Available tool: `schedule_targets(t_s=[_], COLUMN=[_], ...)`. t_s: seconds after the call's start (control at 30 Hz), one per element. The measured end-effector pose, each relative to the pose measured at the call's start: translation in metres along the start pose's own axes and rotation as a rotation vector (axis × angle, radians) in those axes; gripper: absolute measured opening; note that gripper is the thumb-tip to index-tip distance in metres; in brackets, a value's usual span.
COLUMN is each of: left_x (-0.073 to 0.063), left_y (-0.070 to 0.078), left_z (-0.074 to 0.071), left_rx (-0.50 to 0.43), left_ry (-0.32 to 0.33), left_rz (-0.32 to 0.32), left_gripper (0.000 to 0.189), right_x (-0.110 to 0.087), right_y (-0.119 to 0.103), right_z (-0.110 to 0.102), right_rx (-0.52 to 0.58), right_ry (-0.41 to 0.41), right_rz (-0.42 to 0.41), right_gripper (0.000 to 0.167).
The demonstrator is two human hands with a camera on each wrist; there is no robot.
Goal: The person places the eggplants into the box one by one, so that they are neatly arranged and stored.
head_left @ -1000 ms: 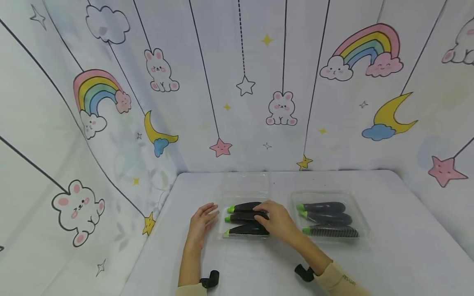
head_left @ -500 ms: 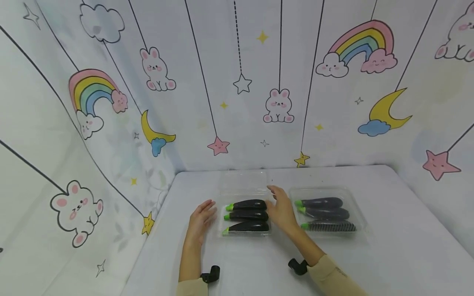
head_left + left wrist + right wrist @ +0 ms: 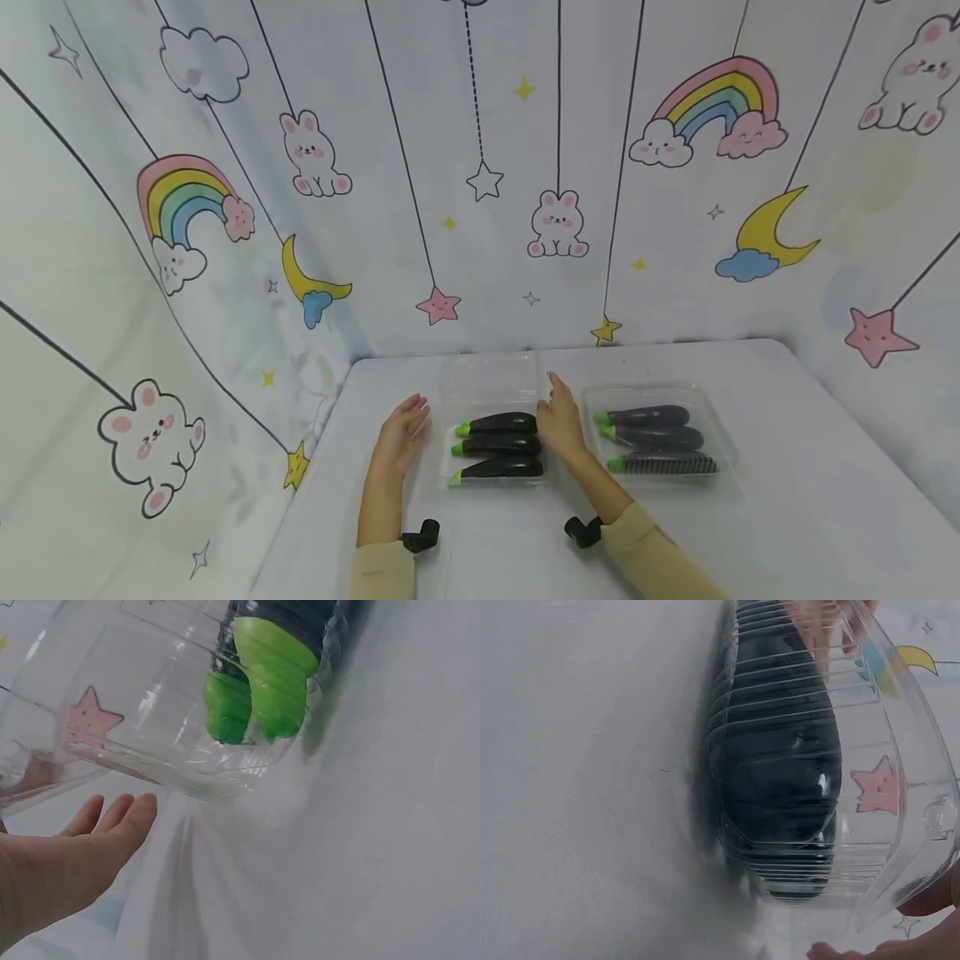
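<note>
Three dark eggplants, the far one (image 3: 501,422), the middle one (image 3: 498,445) and the near one (image 3: 504,467), lie side by side in a clear plastic box (image 3: 444,450), green stems to the left. Its transparent lid (image 3: 487,379) is folded back behind it. To the box's left, my left hand (image 3: 397,437) has its fingers extended; in the left wrist view, they sit below the rim, apart from it. My right hand (image 3: 564,427) is at the right side, fingers pointing away; whether it touches the plastic is unclear. Neither hand holds anything.
A second clear box (image 3: 723,429) with three more eggplants stands to the right on the white-covered table (image 3: 510,550). A patterned cloth wall (image 3: 487,258) rises behind the table's far edge. Dark wrist cameras sit on both wrists.
My right hand has left the eggplants and moved to the box's right side, fingers straightening. The left hand stays at the left side. The head view has shifted slightly.
</note>
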State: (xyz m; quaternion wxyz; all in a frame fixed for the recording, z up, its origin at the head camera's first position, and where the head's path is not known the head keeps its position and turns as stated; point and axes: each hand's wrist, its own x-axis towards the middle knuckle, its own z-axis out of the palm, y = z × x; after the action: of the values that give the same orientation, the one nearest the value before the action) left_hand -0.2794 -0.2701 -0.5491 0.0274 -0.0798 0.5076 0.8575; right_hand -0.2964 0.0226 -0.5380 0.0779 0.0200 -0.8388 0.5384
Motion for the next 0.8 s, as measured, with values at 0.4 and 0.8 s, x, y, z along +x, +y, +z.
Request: schedule_targets(t_s=[0.4, 0.8], left_x=[0.025, 0.027], left_y=[-0.014, -0.015], left_z=[0.001, 0.008], left_rx=[-0.262, -0.432], left_ry=[-0.099, -0.123], left_rz=[0.025, 0.040], left_gripper=[0.071, 0.075], right_x=[0.026, 0.029], right_y=[0.012, 0.013], right_z=[0.008, 0.005], right_rx=[0.459, 0.663], right_ry=[-0.037, -0.079], right_rz=[0.250, 0.324], right_gripper=[0.070, 0.069])
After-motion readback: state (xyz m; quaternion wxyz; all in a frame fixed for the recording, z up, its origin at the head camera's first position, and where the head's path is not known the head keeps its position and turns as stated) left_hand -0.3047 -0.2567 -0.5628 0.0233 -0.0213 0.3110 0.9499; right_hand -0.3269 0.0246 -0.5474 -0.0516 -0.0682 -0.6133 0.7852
